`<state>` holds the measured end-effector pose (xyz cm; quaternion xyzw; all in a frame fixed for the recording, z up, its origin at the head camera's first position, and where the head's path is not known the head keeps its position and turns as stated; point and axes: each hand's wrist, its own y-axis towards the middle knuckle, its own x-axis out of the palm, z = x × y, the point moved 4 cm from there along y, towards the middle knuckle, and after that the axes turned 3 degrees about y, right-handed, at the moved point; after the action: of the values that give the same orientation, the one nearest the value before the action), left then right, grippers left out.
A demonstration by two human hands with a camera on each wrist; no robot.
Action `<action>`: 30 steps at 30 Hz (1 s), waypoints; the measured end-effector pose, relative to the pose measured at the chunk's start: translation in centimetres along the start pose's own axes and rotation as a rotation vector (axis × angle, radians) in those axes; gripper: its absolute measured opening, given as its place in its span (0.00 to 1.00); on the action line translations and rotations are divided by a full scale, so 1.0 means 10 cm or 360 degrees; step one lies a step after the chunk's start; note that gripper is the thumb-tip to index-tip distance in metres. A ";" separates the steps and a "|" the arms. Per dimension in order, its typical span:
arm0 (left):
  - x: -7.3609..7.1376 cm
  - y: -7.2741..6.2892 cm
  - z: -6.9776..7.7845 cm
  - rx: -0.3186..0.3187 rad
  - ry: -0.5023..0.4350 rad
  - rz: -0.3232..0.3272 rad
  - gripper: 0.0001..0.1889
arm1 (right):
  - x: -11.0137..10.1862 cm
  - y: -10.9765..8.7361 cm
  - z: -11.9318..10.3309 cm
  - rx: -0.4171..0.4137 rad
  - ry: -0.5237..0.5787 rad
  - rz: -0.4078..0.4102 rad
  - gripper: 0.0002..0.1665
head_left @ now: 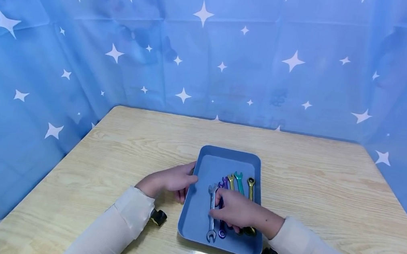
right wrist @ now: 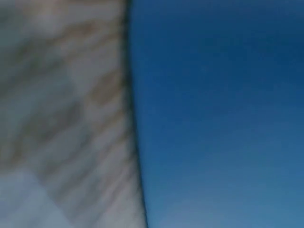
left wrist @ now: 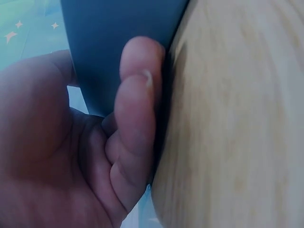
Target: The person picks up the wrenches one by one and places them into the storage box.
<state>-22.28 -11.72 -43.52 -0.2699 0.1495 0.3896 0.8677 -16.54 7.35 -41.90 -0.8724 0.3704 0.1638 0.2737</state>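
Note:
A blue rectangular tray (head_left: 219, 158) lies on the table, holding several wrenches in a row. My left hand (head_left: 175, 179) grips its left side, thumb over the rim; in the left wrist view the curled fingers (left wrist: 135, 114) press against the outer wall (left wrist: 95, 47). Inside the tray, my right hand (head_left: 236, 208) pinches a silver wrench (head_left: 211, 224), leftmost in the row. Under and beyond that hand are a purple wrench (head_left: 225, 181), a gold one (head_left: 231, 181), a teal one (head_left: 239, 182) and a gold-and-dark ratcheting wrench (head_left: 250, 187), their middles partly hidden.
The wooden table (head_left: 312, 173) extends around the tray on all sides. Behind it hangs a blue curtain (head_left: 229, 85) with white stars. Black wrist cameras (head_left: 159, 217) sit under both sleeves. In the right wrist view, only the blurred tray wall (right wrist: 213, 118) and tabletop show.

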 end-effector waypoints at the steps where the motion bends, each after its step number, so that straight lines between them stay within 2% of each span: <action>1: 0.00 0.00 0.00 0.0006 0.0006 0.0005 0.33 | 0.00 0.00 -0.01 0.0012 -0.0024 0.0019 0.13; 10: 0.02 0.01 0.00 0.0024 0.0004 0.0010 0.33 | 0.03 -0.04 -0.05 0.0067 -0.0148 0.0087 0.14; 12: 0.02 0.00 0.01 0.0024 -0.0010 0.0004 0.32 | 0.01 -0.07 -0.07 0.0030 -0.0158 0.0101 0.13; 15: 0.02 -0.02 0.03 -0.0017 0.0022 0.0032 0.31 | -0.12 -0.18 -0.11 -0.0065 -0.0264 0.0258 0.09; 17: -0.04 -0.04 0.07 -0.0028 0.0126 0.0185 0.32 | -0.29 -0.28 -0.11 -0.0149 -0.0423 0.0468 0.07; 18: -0.09 -0.07 0.10 -0.0034 0.0232 0.0316 0.32 | -0.40 -0.33 -0.10 -0.0174 -0.0515 0.0598 0.08; 21: -0.33 -0.18 0.19 -0.0022 0.0722 0.0790 0.34 | -0.73 -0.46 0.00 -0.0148 -0.0805 0.0964 0.16; 23: -0.50 -0.26 0.22 -0.0068 0.1041 0.1059 0.37 | -0.92 -0.51 0.10 -0.0068 -0.0938 0.1090 0.26; 24: -0.57 -0.29 0.22 -0.0100 0.1177 0.1144 0.38 | -1.00 -0.53 0.16 -0.0014 -0.0996 0.1117 0.32; 26: -0.68 -0.33 0.20 -0.0152 0.1335 0.1206 0.41 | -1.12 -0.55 0.28 0.0095 -0.1080 0.1117 0.41; 28: -0.74 -0.35 0.15 -0.0214 0.1389 0.1199 0.43 | -1.19 -0.56 0.38 0.0179 -0.1122 0.1076 0.47; 30: -0.77 -0.36 0.11 -0.0244 0.1391 0.1175 0.44 | -1.22 -0.56 0.45 0.0210 -0.1137 0.1061 0.49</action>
<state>-24.49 -17.61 -37.74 -0.3979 0.5498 0.5286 0.5098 -21.00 20.02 -37.52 -0.5765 0.5220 0.5075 0.3709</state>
